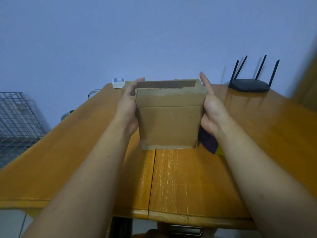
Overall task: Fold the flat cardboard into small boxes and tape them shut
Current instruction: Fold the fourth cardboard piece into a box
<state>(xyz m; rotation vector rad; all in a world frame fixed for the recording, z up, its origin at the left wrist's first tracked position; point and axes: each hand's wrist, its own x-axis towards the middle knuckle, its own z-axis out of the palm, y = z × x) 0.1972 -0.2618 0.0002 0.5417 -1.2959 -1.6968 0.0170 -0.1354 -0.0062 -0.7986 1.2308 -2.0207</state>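
A brown cardboard box (169, 121), opened out into a narrow rectangular tube, stands upright above the wooden table with its top end open and its flaps unfolded. My left hand (127, 105) lies flat against the box's left side, fingers straight and reaching up to the top rim. On the opposite side my right hand (211, 109) presses with straight fingers, fingertips rising above the rim. The box is squeezed between both palms. Its lower flap edge hangs just over the table.
The orange wooden table (180, 177) has a scratched top and a seam down its middle. A black router (249, 84) with several antennas sits at the back right. A small white box (118, 82) lies back left. Purple-and-yellow material (210, 143) lies under my right wrist. A wire rack (15, 121) stands at left.
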